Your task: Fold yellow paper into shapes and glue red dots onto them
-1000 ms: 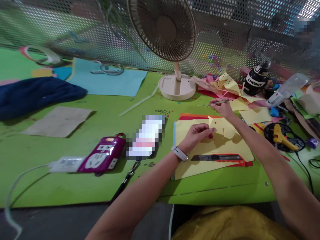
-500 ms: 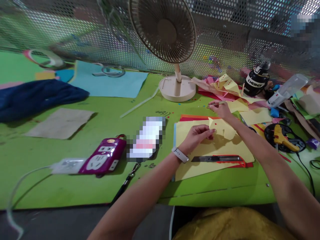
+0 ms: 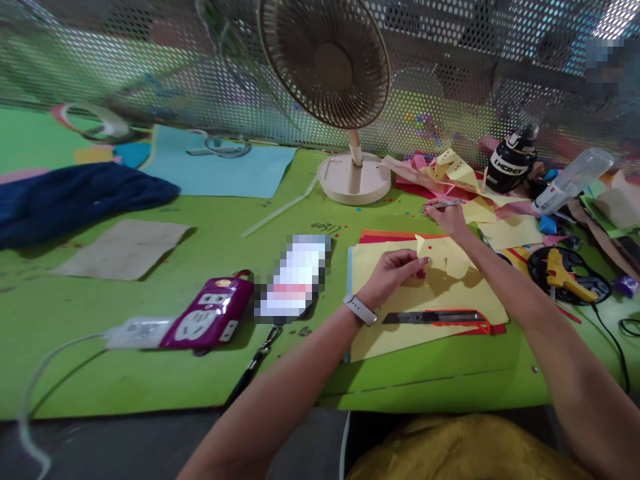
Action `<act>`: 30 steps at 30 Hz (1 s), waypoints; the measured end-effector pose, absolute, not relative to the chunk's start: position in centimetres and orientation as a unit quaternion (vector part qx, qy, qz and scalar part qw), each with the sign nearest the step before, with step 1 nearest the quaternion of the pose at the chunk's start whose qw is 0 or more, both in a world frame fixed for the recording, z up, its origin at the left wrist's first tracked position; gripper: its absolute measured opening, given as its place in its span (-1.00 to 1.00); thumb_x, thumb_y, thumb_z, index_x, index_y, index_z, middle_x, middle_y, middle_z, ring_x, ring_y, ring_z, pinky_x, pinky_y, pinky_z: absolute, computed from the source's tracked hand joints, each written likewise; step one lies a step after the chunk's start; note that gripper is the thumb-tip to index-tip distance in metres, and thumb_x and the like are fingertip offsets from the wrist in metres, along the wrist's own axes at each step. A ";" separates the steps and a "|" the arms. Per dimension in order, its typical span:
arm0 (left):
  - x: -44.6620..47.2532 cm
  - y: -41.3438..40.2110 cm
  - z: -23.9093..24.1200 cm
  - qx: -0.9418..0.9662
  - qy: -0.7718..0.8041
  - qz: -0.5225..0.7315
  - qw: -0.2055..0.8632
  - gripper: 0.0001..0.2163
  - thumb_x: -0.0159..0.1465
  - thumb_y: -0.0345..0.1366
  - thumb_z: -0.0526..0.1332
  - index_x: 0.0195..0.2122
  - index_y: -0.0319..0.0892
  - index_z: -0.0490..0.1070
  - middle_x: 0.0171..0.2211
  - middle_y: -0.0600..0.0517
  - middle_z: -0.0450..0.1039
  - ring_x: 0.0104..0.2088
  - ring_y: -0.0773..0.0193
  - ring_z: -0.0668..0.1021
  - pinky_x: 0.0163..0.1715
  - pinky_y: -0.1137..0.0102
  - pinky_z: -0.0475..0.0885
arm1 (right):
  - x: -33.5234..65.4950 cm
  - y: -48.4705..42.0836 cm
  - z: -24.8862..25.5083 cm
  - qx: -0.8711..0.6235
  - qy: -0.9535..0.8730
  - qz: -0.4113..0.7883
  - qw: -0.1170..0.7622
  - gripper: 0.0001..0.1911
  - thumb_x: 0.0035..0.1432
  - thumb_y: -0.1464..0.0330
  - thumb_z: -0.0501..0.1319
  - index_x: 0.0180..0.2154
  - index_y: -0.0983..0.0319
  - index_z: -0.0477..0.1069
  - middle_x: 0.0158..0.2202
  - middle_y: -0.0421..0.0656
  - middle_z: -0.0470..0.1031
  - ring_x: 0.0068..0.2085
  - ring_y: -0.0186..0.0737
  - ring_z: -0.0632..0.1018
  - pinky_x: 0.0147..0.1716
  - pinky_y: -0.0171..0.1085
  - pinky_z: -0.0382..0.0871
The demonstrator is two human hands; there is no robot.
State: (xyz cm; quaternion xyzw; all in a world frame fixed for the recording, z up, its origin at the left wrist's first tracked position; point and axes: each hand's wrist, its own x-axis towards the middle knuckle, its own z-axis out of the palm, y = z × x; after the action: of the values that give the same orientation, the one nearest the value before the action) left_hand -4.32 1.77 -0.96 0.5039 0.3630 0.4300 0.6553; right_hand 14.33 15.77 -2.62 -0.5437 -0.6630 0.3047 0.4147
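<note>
My left hand [image 3: 397,270], a watch on its wrist, pinches a folded yellow paper piece [image 3: 453,257] bearing a small red dot. That piece is held just above a stack of yellow paper sheets [image 3: 370,343] and casts a shadow on them. A utility knife [image 3: 435,317] with an orange-red edge lies on the stack below my left hand. Farther back, my right hand [image 3: 449,219] is closed round slim silvery tweezers [image 3: 450,203]. Their tip points down at the green tabletop, near tiny scattered coloured dots [image 3: 413,214].
A fan [image 3: 355,180] stands behind the stack. To the right are paper scraps [image 3: 460,170], a black bottle [image 3: 511,163], a clear bottle [image 3: 575,179] and a yellow glue gun [image 3: 570,277]. A phone [image 3: 295,277] and purple power strip [image 3: 210,313] lie left.
My right hand has shifted slightly to the right with the tweezers. My left hand and the yellow paper piece stay in nearly the same place.
</note>
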 end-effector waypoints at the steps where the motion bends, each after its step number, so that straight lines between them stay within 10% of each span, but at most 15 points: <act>1: -4.3 1.8 -1.0 0.502 0.363 0.431 0.657 -0.62 0.03 0.06 0.48 -0.52 -0.17 0.51 -0.54 0.05 0.52 -0.49 0.35 0.52 -0.36 0.41 0.44 | 14.3 15.8 -2.7 -0.547 -0.670 0.291 0.409 -0.91 0.14 0.35 0.29 -0.31 0.19 0.57 -0.32 -0.13 0.66 -0.26 -0.18 0.67 -0.19 -0.21 0.57; 20: -4.2 1.9 -1.1 0.500 0.356 0.437 0.658 -0.65 0.04 0.01 0.48 -0.51 -0.18 0.52 -0.55 0.06 0.52 -0.50 0.38 0.51 -0.37 0.45 0.43 | 13.9 16.4 -3.8 -0.531 -0.681 0.301 0.404 -0.92 0.11 0.31 0.31 -0.35 0.17 0.57 -0.36 -0.14 0.65 -0.28 -0.14 0.67 -0.23 -0.15 0.59; 30: -4.1 2.3 -1.5 0.442 0.394 0.474 0.651 -0.62 0.02 0.04 0.49 -0.49 -0.19 0.51 -0.53 0.02 0.56 -0.52 0.35 0.55 -0.41 0.44 0.49 | 17.1 13.2 0.1 -0.499 -0.607 0.353 0.508 -0.61 0.01 0.04 0.40 -0.30 0.22 0.52 -0.37 -0.11 0.65 -0.28 -0.12 0.70 -0.34 -0.24 0.58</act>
State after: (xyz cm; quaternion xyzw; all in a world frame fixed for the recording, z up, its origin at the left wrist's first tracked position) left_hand -4.08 2.30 -1.54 0.4423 0.3935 0.4744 0.6515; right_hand 17.12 13.20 0.06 -0.4991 -0.6071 0.3530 0.5076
